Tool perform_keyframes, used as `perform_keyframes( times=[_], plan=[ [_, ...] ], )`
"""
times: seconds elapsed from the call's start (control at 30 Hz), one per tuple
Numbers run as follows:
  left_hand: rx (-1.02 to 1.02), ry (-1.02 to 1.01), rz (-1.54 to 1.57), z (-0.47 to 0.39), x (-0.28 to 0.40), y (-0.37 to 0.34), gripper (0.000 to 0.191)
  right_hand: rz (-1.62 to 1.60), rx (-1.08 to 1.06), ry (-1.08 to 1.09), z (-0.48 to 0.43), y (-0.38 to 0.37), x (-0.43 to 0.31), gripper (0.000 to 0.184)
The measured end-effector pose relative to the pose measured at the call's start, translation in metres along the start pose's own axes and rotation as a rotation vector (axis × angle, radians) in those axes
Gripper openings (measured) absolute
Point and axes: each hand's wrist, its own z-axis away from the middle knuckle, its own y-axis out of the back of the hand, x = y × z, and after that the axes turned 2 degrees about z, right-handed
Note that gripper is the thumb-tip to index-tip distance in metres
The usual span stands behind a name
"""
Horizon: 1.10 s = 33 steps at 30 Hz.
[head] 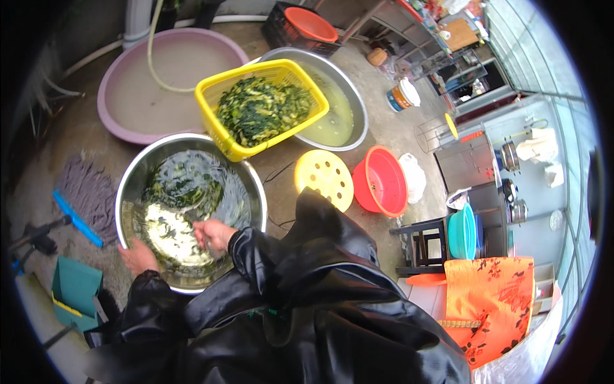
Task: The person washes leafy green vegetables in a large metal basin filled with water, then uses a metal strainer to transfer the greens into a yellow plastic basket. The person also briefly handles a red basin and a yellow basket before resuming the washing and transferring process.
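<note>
Before me a large stainless steel basin [263, 211] holds water with chopped leafy greens [187, 185] in it. My left hand [140, 258] grips the basin's rim at the near left. Inside the basin, low over the water, is my right hand [213, 235] with its fingers curled. A thin curved edge shows beside its fingertips, but whether the hand holds a utensil there cannot be made out. Just beyond the basin, a yellow plastic basket [233, 150] full of wet chopped greens [264, 110] rests over a wide metal tub [360, 110] of cloudy greenish water.
Behind stands a mauve plastic tub [110, 120] with murky water and a hose [152, 62]. A yellow perforated stool [322, 175] and a red basin [379, 182] are to the right. A mop [86, 192] and green dustpan [76, 288] lie left.
</note>
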Motion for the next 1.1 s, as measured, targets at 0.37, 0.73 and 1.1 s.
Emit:
perform_keyframes(
  times=[0.37, 0.73, 1.1],
  plan=[
    [0.058, -0.004, -0.035, -0.011, -0.010, -0.019, 0.063, 0.454, 0.253, 0.245, 0.016, 0.008, 0.006, 0.024],
    [0.188, -0.063, -0.246, -0.022, -0.008, -0.050, 0.076, 0.293, 0.283, 0.382, 0.080, 0.022, 0.010, 0.013],
    [0.063, -0.624, 0.247, 0.034, 0.062, 0.023, 0.067, 0.380, 0.261, 0.461, 0.190, 0.002, 0.021, 0.013]
  ],
)
